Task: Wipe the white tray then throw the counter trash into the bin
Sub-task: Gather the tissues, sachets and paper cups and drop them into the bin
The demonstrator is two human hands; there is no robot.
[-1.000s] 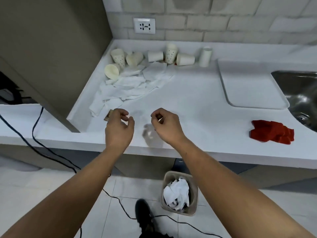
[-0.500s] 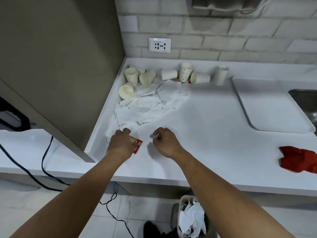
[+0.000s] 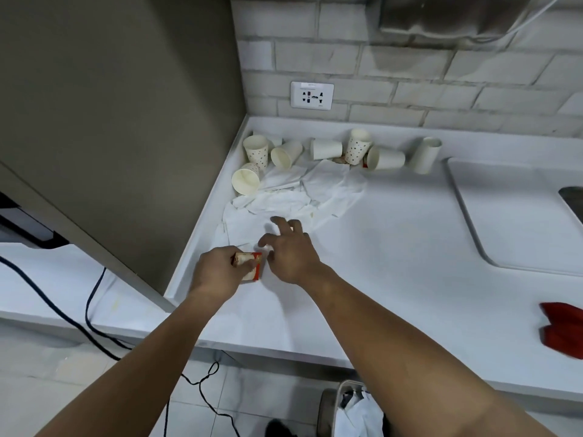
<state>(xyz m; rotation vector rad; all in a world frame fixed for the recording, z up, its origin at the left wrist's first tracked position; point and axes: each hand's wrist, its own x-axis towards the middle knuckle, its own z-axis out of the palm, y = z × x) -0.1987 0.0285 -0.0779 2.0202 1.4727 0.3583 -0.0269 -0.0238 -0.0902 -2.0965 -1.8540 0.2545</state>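
Observation:
My left hand grips a small red and tan wrapper near the counter's front left. Right beside it, my right hand hovers with fingers spread over the near edge of a heap of crumpled white paper napkins. Several paper cups, some upright and some tipped over, lie behind the napkins against the brick wall. The white tray lies flat at the right of the counter. A red cloth rests near the counter's front right. The bin stands on the floor below, holding white paper.
A grey cabinet side walls off the counter's left. A steel sink shows at the right edge. A wall socket sits above the cups. Black cables trail over the lower left surface and floor.
My view has shifted up and left toward the trash pile. My left hand has taken hold of the red wrapper, and my right hand has opened and reached forward to the napkins.

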